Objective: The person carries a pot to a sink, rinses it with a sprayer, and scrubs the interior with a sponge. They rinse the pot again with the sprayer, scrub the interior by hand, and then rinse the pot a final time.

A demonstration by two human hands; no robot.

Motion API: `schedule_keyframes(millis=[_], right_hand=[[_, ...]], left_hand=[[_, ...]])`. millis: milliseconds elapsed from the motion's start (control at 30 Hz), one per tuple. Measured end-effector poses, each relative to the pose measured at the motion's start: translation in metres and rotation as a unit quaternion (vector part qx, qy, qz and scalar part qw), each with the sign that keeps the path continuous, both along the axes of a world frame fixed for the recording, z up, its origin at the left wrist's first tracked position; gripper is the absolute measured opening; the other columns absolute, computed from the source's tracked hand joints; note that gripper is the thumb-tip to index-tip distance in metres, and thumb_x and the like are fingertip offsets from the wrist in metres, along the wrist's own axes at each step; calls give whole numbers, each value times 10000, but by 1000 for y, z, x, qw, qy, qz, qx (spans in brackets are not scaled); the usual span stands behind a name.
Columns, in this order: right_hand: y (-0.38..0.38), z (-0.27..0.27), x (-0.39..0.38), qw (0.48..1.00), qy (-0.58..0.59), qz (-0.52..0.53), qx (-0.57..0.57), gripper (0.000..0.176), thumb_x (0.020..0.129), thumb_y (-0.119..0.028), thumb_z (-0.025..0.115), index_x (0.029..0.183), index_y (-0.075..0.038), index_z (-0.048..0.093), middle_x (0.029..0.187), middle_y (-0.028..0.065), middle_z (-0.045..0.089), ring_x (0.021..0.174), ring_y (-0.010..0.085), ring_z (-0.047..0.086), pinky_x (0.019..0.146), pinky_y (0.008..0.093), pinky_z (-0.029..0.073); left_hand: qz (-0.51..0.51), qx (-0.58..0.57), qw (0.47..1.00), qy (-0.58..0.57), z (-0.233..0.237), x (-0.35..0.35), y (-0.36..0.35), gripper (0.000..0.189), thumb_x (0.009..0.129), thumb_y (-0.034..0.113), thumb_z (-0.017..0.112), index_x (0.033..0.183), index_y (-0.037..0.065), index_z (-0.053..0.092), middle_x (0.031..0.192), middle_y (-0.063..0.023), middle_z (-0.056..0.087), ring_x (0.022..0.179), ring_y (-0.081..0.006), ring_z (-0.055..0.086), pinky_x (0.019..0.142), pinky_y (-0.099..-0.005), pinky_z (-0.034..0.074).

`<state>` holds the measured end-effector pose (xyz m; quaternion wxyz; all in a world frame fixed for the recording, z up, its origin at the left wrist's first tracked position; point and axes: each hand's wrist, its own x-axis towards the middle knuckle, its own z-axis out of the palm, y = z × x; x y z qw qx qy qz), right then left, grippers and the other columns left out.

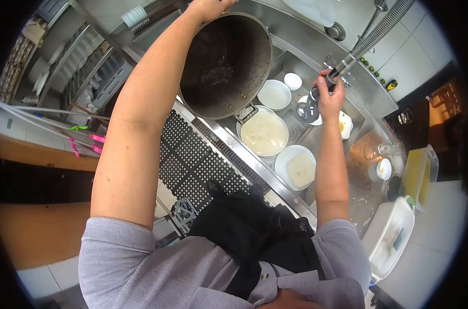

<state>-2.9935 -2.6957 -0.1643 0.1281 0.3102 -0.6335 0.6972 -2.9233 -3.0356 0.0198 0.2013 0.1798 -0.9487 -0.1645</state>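
A large dark cooking pot (254, 51) is tipped with its mouth towards me, its inside wet and shiny at the bottom. My left hand (212, 7) grips it at the far rim, partly cut off by the top edge of the view. In my right hand (331, 100) is the spray nozzle (333, 75) of a hose tap (383, 31), over the sink. Below lie a white bowl (274, 95), a small white dish (292, 81), a round pan of cloudy liquid (264, 135) and a white plate (281, 166) carrying a pale squarish piece.
The steel sink edge (229, 144) runs in front of me. On the right counter stand a small white bowl (384, 169), a yellowish container (418, 170) and a white tub (375, 232). Dish shelves (84, 56) are at left; a perforated black mat (185, 154) covers the floor.
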Motion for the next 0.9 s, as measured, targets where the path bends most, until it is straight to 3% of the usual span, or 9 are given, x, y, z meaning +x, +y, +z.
schedule_keyframes(millis=[167, 233, 300, 433, 567, 700, 800, 867, 900], right_hand=[[26, 15, 9, 994, -23, -49, 96, 274, 845, -118, 718, 1079, -46, 595, 875, 19, 640, 771, 104, 581, 724, 274, 473], [40, 26, 19, 994, -61, -7, 91, 460, 825, -113, 737, 1237, -67, 537, 983, 35, 650, 881, 119, 590, 798, 296, 479], [52, 27, 21, 996, -66, 3, 65, 544, 807, -121, 751, 1295, -84, 512, 1037, 38, 644, 932, 123, 579, 832, 306, 476], [76, 28, 29, 995, -86, -14, 57, 629, 775, -116, 772, 1338, -113, 491, 1078, 42, 634, 935, 131, 576, 831, 297, 477], [99, 18, 33, 988, -134, 72, 38, 780, 705, -172, 823, 1393, -127, 457, 1146, 53, 614, 983, 138, 579, 837, 299, 488], [121, 1, 25, 981, -106, 132, 91, 957, 624, -273, 891, 1425, -83, 404, 1226, 55, 586, 1098, 168, 553, 947, 340, 435], [136, -4, 20, 969, -145, 181, 89, 983, 634, -282, 898, 1445, -83, 380, 1247, 59, 571, 1165, 174, 526, 981, 355, 413], [145, -28, 1, 951, -86, 292, 53, 887, 736, -293, 834, 1461, -88, 365, 1291, 79, 563, 1208, 186, 519, 1002, 361, 399], [151, -38, -15, 953, -84, 287, 45, 887, 736, -293, 834, 1461, -88, 365, 1291, 79, 563, 1208, 186, 519, 1002, 361, 399]], left_hand=[[-25, -25, 999, 5, -2, 12, -17, 491, 912, 480, 575, 932, 12, 723, 926, -258, 683, 917, -399, 665, 838, -448, 507], [-66, 3, 998, -9, -11, 5, -44, 648, 892, 604, 559, 938, -25, 707, 849, -185, 687, 800, -257, 656, 791, -386, 498], [-61, 13, 998, 15, -13, 11, -46, 622, 902, 598, 523, 853, 4, 699, 795, -190, 681, 813, -350, 665, 787, -427, 494], [-68, 75, 995, 10, -10, 22, -47, 551, 918, 524, 555, 854, -6, 689, 765, -165, 667, 740, -267, 636, 742, -377, 481], [-73, 38, 996, 29, -13, 26, -46, 491, 935, 470, 562, 831, 3, 672, 654, -116, 586, 622, -181, 547, 632, -343, 437], [-63, 80, 994, 28, -15, 24, -42, 446, 973, 402, 551, 753, 18, 600, 547, 16, 402, 508, -80, 386, 494, -300, 310], [-64, 99, 993, 20, -16, 23, -45, 418, 999, 381, 524, 767, 38, 586, 553, 51, 357, 493, -50, 334, 463, -272, 261], [-60, 122, 991, 16, -18, 22, -51, 401, 1005, 374, 517, 770, 56, 580, 556, 65, 345, 482, -34, 303, 447, -257, 231], [-62, 138, 988, 21, -21, 19, -57, 394, 1007, 372, 516, 770, 64, 579, 557, 72, 344, 479, -27, 290, 442, -251, 217]])
